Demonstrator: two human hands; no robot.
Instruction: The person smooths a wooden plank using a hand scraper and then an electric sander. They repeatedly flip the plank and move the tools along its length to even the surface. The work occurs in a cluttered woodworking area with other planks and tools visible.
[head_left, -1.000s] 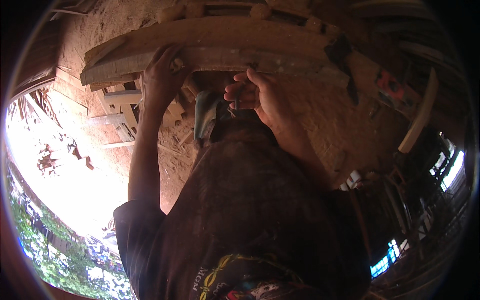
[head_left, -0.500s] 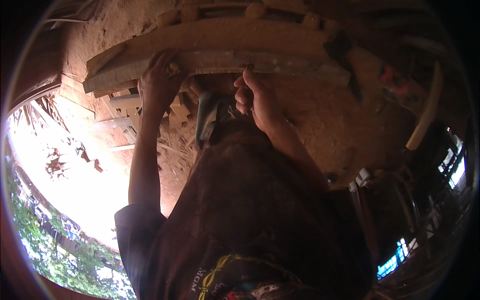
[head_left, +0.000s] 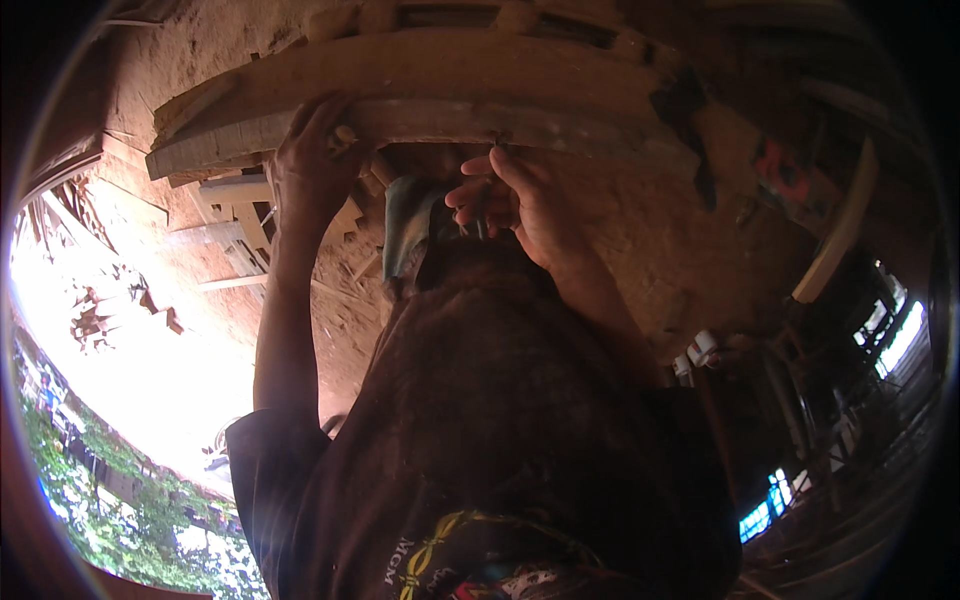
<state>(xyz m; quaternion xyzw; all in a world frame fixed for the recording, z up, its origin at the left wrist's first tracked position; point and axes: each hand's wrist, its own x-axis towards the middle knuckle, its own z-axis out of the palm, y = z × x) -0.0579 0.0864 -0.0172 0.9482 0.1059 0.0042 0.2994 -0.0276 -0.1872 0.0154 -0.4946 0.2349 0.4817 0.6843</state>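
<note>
A long, pale wooden beam (head_left: 420, 122) lies crosswise in front of me. My left hand (head_left: 312, 165) is wrapped over its near side toward the left end. Beside that hand's thumb shows a small, round, light-coloured bit (head_left: 345, 133) that I cannot make out. My right hand (head_left: 525, 200) is just below the beam's near edge, thumb pointing up toward a dark spot (head_left: 499, 136) on the wood. Its fingers are apart and loosely bent. Something greyish shows between the lower fingers, too dim to name.
Behind the beam runs a broad brown plank (head_left: 480, 75). Wood offcuts (head_left: 240, 190) lie under the beam's left end. On the right are a dark tool-like object (head_left: 682, 105), a red-and-dark object (head_left: 782, 172) and a curved wooden strip (head_left: 842, 225). Greenish cloth (head_left: 405, 225) hangs below the beam.
My right hand's fingers have spread from a closer curl, and its thumb has dropped slightly. My left hand stays on the beam. The whole view has shifted a little.
</note>
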